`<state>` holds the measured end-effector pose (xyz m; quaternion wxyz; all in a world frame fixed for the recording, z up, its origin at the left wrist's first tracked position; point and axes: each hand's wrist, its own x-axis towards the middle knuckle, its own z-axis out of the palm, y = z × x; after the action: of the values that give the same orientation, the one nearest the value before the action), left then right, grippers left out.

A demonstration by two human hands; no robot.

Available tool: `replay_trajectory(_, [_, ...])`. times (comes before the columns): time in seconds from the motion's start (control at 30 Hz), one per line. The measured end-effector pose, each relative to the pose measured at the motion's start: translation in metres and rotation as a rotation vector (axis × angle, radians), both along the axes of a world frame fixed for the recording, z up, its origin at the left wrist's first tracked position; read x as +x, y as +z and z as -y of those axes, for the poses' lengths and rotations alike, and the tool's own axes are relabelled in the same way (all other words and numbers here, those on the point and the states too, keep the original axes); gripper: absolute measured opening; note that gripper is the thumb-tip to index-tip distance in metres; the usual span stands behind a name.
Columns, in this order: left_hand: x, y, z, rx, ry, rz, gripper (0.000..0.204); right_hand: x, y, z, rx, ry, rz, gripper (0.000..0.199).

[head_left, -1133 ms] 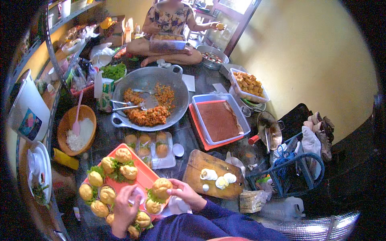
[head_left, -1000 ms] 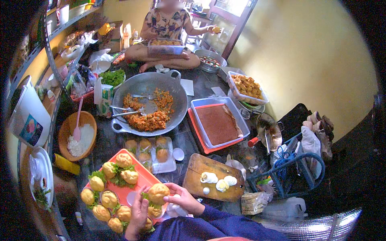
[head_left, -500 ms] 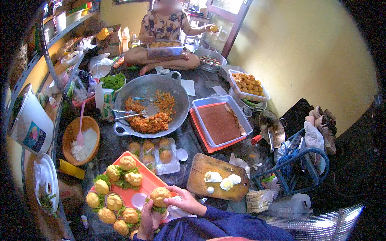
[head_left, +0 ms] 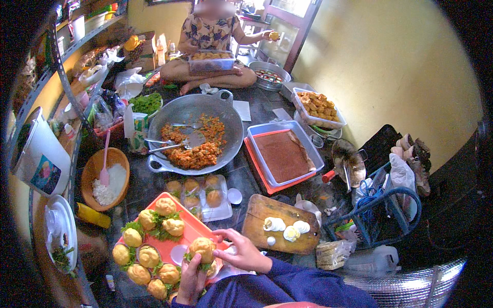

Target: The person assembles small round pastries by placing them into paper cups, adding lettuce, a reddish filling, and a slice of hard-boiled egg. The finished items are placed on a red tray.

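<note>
My left hand (head_left: 191, 280) holds a golden choux bun (head_left: 202, 249) from below, with green lettuce showing under its top. My right hand (head_left: 247, 252) grips the same bun from the right, its thumb and fingertips at the edge. Beneath lies an orange-red tray (head_left: 192, 232) bearing several lettuce-filled choux buns (head_left: 149, 255), mostly along its left side. Close to the held bun, a small pale round paper cup (head_left: 179, 254) sits on the tray. What is inside the held bun is hidden.
A wooden board (head_left: 257, 210) with sliced boiled egg (head_left: 291, 234) lies right. Ahead stand a large pan (head_left: 233, 138) of orange filling, a tub (head_left: 280, 154) of brown contents and a clear pack (head_left: 222, 208) of buns. Opposite, a person (head_left: 210, 36) sits holding a bun.
My right hand's fingers have shifted from the bun's top to its right edge. The bun has tipped slightly and moved a little left. The view has shifted slightly.
</note>
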<state>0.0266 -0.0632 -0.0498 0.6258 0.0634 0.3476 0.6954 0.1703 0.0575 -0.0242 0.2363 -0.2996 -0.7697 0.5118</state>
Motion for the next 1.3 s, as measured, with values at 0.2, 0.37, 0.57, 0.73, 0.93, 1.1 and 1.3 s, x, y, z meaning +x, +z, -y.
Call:
replay_trajectory(0.2, [-0.001,0.001,0.004,-0.025,0.007,-0.14,0.049,0.036,0.056,-0.094,0.248,0.082,0.123,0.04])
replay_trajectory(0.37, [0.0,0.005,0.007,-0.062,0.021,-0.102,0.049,0.052,0.145,-0.229,0.719,-0.281,0.219,0.041])
replay_trajectory(0.57, [0.0,0.01,0.008,-0.033,0.051,-0.121,0.051,0.025,0.208,-0.363,1.078,-0.368,0.666,0.05])
replay_trajectory(0.73, [-0.004,0.006,0.012,-0.044,0.07,-0.108,0.051,0.002,0.237,-0.428,0.879,-0.518,0.927,0.062])
replay_trajectory(0.93, [-0.006,-0.004,0.015,-0.024,0.112,-0.083,0.045,-0.001,0.241,-0.448,0.82,-0.598,0.897,0.071])
replay_trajectory(1.1, [-0.006,0.0,0.013,0.042,0.107,-0.117,0.048,0.0,0.238,-0.442,0.773,-0.607,0.957,0.073])
replay_trajectory(1.3, [-0.003,0.008,0.014,0.036,0.11,-0.137,0.047,0.004,0.238,-0.439,0.77,-0.614,0.925,0.076])
